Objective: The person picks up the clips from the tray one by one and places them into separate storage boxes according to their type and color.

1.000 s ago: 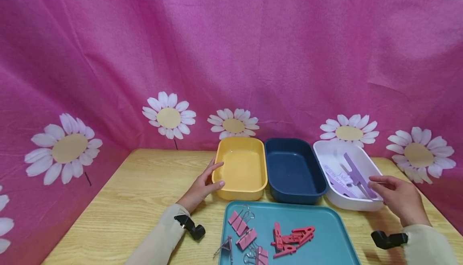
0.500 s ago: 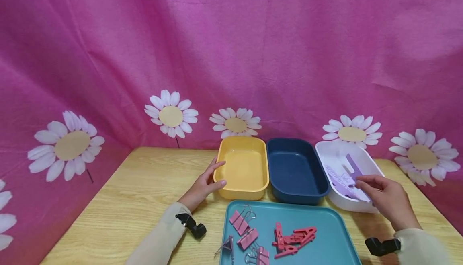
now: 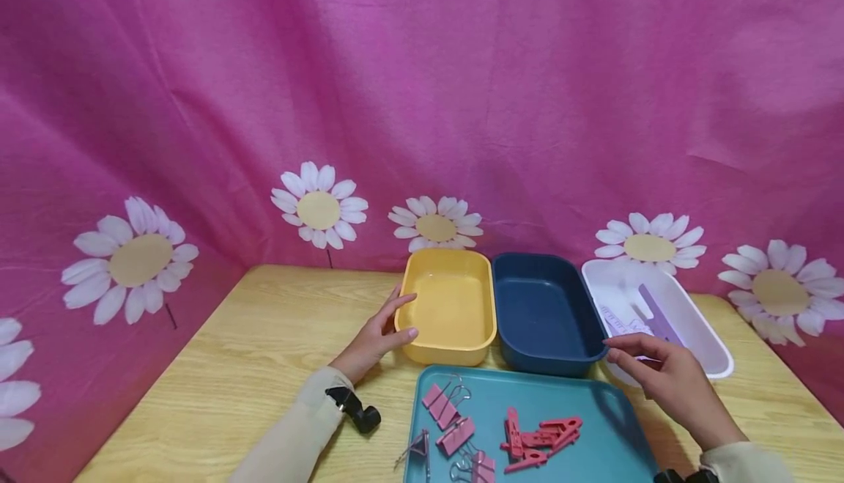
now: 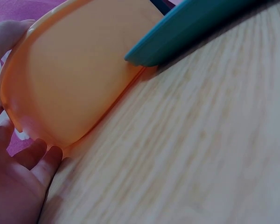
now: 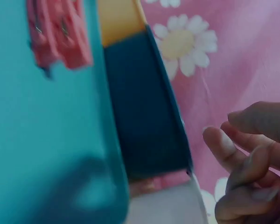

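Note:
My left hand [image 3: 372, 336] rests against the left side of a yellow bin [image 3: 450, 355], thumb and a finger over its rim. In the left wrist view its other fingers [image 4: 49, 163] touch the bin's lower wall, near the table. My right hand [image 3: 672, 380] holds nothing and hovers in front of a white bin [image 3: 715, 344], its fingertips near the right front corner of a navy bin [image 3: 543, 314]. Its fingers are loosely bent in the right wrist view. Purple comb-like pieces [image 3: 659, 314] lie in the white bin, partly hidden by this hand.
A teal tray [image 3: 596, 454] lies in front of the bins. Pink binder clips [image 3: 456, 435] are on its left part, red clothespins [image 3: 541, 439] near its middle. The wooden table [image 3: 217, 366] extends left. A pink flowered cloth [image 3: 527, 102] hangs behind.
My right hand has moved left and toward me, from the white bin's right rim to near the navy bin's front corner. My left hand stays on the yellow bin.

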Motion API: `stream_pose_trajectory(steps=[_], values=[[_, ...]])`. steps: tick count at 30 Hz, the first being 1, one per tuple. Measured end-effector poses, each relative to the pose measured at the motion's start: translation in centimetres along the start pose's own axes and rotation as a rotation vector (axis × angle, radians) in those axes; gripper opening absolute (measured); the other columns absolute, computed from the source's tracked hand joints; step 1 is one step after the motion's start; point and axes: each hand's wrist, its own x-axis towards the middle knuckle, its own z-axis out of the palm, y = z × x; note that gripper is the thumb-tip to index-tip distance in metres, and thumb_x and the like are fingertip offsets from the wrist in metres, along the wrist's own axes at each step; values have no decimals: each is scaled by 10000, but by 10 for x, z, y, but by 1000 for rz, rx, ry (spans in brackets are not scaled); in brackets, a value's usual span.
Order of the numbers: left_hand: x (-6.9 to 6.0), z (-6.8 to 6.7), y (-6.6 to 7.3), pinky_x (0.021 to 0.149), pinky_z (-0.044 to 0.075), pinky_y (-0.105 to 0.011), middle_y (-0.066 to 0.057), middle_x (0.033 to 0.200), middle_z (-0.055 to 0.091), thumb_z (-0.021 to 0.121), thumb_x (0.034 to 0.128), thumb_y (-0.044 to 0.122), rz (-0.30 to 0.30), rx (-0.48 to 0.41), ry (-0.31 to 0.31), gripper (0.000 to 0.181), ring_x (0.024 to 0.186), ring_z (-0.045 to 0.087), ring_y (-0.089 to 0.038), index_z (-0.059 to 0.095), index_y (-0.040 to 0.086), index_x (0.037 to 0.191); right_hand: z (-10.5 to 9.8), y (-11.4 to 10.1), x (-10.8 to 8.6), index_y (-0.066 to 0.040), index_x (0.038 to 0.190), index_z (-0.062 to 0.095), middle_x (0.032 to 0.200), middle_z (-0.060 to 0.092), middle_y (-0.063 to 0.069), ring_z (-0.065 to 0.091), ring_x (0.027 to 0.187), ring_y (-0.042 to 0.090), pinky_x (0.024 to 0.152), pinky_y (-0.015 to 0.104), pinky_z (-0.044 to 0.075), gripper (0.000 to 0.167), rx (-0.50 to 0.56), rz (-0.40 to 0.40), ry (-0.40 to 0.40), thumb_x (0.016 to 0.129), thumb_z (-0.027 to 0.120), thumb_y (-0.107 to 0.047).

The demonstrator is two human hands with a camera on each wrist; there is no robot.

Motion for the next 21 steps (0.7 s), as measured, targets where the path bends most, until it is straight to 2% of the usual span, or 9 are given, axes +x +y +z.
stream_pose_trajectory(steps=[2, 5, 7, 11, 16, 19, 21], values=[[1, 1, 0, 1160, 199, -395, 120, 1608, -5, 643, 937, 221, -1, 0, 4, 604, 1464, 83, -173, 381, 284, 1478, 4, -2, -5, -26, 1089, 691, 887, 710, 16, 597, 604, 152, 423, 282, 450, 251, 32, -6, -30, 911, 680, -204], [0, 2, 0, 1165, 182, -402, 123, 1606, -1, 642, 938, 221, 0, -4, 10, 598, 1464, 83, -175, 386, 287, 1474, 9, -4, -9, -35, 1091, 691, 901, 712, 54, 599, 606, 185, 441, 274, 461, 245, 58, -3, -67, 914, 676, -204], [0, 2, 0, 1169, 169, -409, 115, 1609, -11, 642, 938, 216, 0, -9, 12, 601, 1464, 78, -179, 382, 277, 1477, 12, -5, -11, -49, 1088, 696, 911, 714, 41, 601, 630, 185, 466, 268, 475, 242, 65, 5, -86, 912, 678, -215], [0, 2, 1, 1170, 163, -406, 103, 1612, -26, 640, 939, 214, 0, -16, 7, 605, 1464, 78, -178, 377, 264, 1481, 19, -3, -15, -59, 1072, 703, 897, 708, -3, 556, 542, 164, 421, 280, 456, 223, 103, 24, -137, 897, 695, -198], [0, 2, 0, 1157, 204, -382, 116, 1610, -9, 656, 929, 228, -6, -21, 8, 608, 1463, 84, -163, 389, 288, 1471, 24, 0, -17, -53, 1090, 693, 919, 675, -24, 484, 498, 119, 413, 279, 445, 230, 156, 20, -289, 906, 681, -191], [1, 1, -1, 1155, 208, -393, 103, 1613, -6, 662, 924, 231, -4, -18, 12, 610, 1466, 74, -176, 394, 284, 1470, 25, 2, -16, -36, 1113, 677, 942, 664, -2, 496, 517, 120, 432, 276, 459, 244, 189, -1, -395, 919, 663, -183], [1, 1, -1, 1157, 203, -396, 100, 1613, -4, 662, 924, 232, -4, -15, 16, 608, 1467, 72, -180, 397, 286, 1468, 26, 1, -15, -40, 1123, 674, 945, 659, 13, 515, 534, 122, 451, 275, 473, 257, 200, 11, -448, 919, 663, -196]])
